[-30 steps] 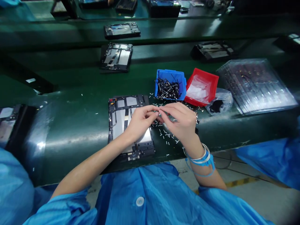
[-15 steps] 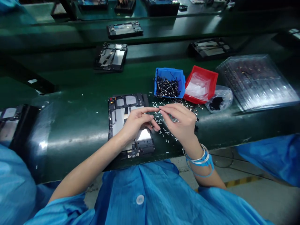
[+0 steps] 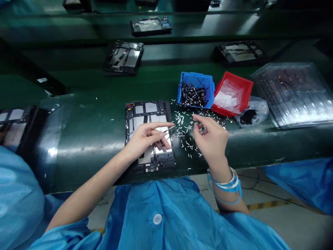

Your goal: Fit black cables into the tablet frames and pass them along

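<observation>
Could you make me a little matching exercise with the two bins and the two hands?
1. Blue bin
2. Left hand
3. Red bin
4. Right hand

A. Holding a thin object over the opened device
B. Containing thin black pieces
C. Hovering beside scattered white bits
D. Containing whitish plastic

Right pairs: 1-B, 2-A, 3-D, 4-C

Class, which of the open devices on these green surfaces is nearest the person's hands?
The open device partly beneath the left hand; it alone has a hand over it.
</observation>
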A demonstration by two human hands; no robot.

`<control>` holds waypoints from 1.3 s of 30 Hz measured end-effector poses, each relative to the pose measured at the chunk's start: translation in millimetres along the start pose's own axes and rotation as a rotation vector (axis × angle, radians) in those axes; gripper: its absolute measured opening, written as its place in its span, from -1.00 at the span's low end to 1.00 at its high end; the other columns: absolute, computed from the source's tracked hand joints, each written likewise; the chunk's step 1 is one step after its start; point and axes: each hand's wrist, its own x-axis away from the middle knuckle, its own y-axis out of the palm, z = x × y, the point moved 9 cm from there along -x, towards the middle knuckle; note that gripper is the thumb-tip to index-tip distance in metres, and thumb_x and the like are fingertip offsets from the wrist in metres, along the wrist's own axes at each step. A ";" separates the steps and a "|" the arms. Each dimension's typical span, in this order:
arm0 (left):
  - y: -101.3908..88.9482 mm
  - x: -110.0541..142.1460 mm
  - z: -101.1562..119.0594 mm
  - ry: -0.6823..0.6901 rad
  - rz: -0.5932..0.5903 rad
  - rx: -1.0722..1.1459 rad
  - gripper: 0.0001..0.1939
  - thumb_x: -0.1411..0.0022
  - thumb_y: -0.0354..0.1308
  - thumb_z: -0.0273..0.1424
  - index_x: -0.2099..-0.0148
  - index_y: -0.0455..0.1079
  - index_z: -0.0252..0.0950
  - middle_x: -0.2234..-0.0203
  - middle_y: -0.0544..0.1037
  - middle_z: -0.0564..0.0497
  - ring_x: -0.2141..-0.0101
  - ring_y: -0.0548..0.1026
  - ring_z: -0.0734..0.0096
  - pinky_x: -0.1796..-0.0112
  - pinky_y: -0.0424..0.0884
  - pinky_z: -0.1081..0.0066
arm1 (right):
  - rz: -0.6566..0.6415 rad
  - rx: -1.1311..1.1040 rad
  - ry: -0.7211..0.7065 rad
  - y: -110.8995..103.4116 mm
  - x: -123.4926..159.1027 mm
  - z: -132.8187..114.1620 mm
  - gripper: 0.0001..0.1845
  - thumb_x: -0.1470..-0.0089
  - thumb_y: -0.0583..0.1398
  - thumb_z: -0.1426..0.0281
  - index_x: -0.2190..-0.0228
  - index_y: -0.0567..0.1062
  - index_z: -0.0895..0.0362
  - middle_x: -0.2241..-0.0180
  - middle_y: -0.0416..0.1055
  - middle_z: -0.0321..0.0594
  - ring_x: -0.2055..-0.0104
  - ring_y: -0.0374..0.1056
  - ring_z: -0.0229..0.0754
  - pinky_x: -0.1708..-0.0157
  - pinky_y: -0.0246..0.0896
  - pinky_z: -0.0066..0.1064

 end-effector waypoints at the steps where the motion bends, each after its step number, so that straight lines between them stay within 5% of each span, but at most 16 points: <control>1: 0.2 3.1 -0.6 0.006 -0.023 0.076 -0.57 -0.24 0.16 -0.40 -0.16 0.38 -0.33 0.52 0.62 -0.03 0.49 0.57 0.40 0.43 0.43 0.50 | -0.078 -0.067 0.058 9.1 1.1 4.5 -0.76 -0.01 0.19 0.47 0.26 0.61 0.11 0.36 0.57 -0.18 0.46 0.41 -0.22 0.49 0.28 -0.35; 4: 7.2 14.0 -2.1 0.014 -0.125 0.271 -0.48 -0.25 0.18 -0.39 -0.24 0.27 -0.30 0.53 0.62 -0.03 0.51 0.57 0.40 0.47 0.43 0.53 | -0.439 -0.504 0.130 48.3 11.2 -9.4 -0.81 0.04 0.29 0.35 0.30 0.62 0.06 0.37 0.58 -0.23 0.47 0.43 -0.25 0.53 0.29 -0.40; 6: 13.9 22.7 -5.4 0.002 -0.189 0.378 -0.44 -0.27 0.17 -0.40 -0.29 0.20 -0.25 0.53 0.62 -0.01 0.53 0.57 0.41 0.49 0.43 0.54 | -0.567 -0.792 0.107 60.4 17.3 -32.8 -0.86 0.05 0.33 0.31 0.35 0.62 0.01 0.40 0.58 -0.28 0.43 0.45 -0.26 0.47 0.35 -0.42; 9: 20.9 36.4 -14.8 -0.031 -0.257 0.488 -0.39 -0.28 0.15 -0.40 -0.33 0.11 -0.20 0.53 0.62 0.00 0.56 0.56 0.40 0.53 0.42 0.55 | -0.554 -0.936 -0.001 59.0 18.2 -60.7 -0.96 0.06 0.36 0.37 0.45 0.62 -0.02 0.45 0.57 -0.33 0.39 0.47 -0.28 0.38 0.37 -0.42; 12: 14.4 51.4 -21.9 -0.018 -0.257 0.469 -0.38 -0.30 0.13 -0.33 -0.35 0.07 -0.22 0.49 0.63 -0.04 0.50 0.59 0.34 0.57 0.40 0.55 | -0.551 -0.842 -0.125 57.7 17.1 -80.8 -0.93 0.05 0.35 0.45 0.48 0.61 0.02 0.48 0.55 -0.33 0.43 0.43 -0.31 0.42 0.32 -0.44; 14: -8.0 62.9 -20.3 0.054 -0.121 0.315 -0.42 -0.34 0.08 -0.27 -0.34 0.10 -0.24 0.38 0.64 -0.10 0.41 0.60 0.31 0.56 0.40 0.54 | -0.589 -0.761 -0.106 65.3 12.4 -86.4 -0.96 0.03 0.34 0.43 0.50 0.60 0.06 0.50 0.54 -0.31 0.46 0.41 -0.31 0.47 0.28 -0.44; 19: -97.1 119.2 16.2 0.304 0.641 -0.543 -0.67 -0.35 0.03 -0.43 -0.13 0.35 -0.21 0.25 0.60 -0.03 0.30 0.54 0.41 0.31 0.44 0.44 | -0.848 -0.624 0.223 120.5 -1.1 -84.7 -0.72 0.11 0.36 0.22 0.61 0.50 0.16 0.63 0.44 -0.30 0.62 0.27 -0.37 0.62 0.13 -0.47; 21: -102.7 130.2 25.4 0.360 0.714 -0.924 -0.69 -0.31 0.01 -0.52 -0.06 0.39 -0.24 0.17 0.58 -0.06 0.18 0.53 0.33 0.17 0.45 0.33 | -0.929 -0.602 0.323 144.6 -4.1 -85.5 -0.66 0.16 0.38 0.18 0.64 0.46 0.17 0.66 0.41 -0.31 0.67 0.21 -0.41 0.67 0.06 -0.49; 25: -90.7 122.0 12.0 0.411 0.543 -1.333 -0.59 -0.23 -0.06 -0.63 -0.09 0.36 -0.35 0.02 0.51 -0.18 0.06 0.50 0.18 0.09 0.46 0.20 | -0.979 -0.560 0.424 175.6 -6.5 -84.4 -0.64 0.23 0.40 0.17 0.63 0.45 0.18 0.67 0.41 -0.32 0.72 0.10 -0.48 0.71 -0.05 -0.51; 32: -78.7 108.8 -1.1 0.319 0.391 -1.546 -0.46 -0.20 -0.13 -0.66 -0.19 0.32 -0.32 -0.05 0.46 -0.22 0.00 0.45 0.05 0.23 0.46 0.18 | -0.939 -0.423 0.399 179.5 -12.0 -79.7 -0.61 0.22 0.39 0.15 0.63 0.45 0.19 0.69 0.41 -0.29 0.74 0.11 -0.47 0.73 -0.03 -0.51; 39: -76.9 108.6 -0.3 0.353 0.392 -1.584 -0.51 -0.22 -0.12 -0.65 -0.14 0.36 -0.36 -0.04 0.47 -0.22 0.01 0.45 0.08 0.24 0.42 0.24 | -0.954 -0.345 0.346 182.8 -9.0 -82.5 -0.64 0.15 0.36 0.16 0.63 0.46 0.19 0.70 0.39 -0.29 0.73 0.11 -0.44 0.71 0.02 -0.49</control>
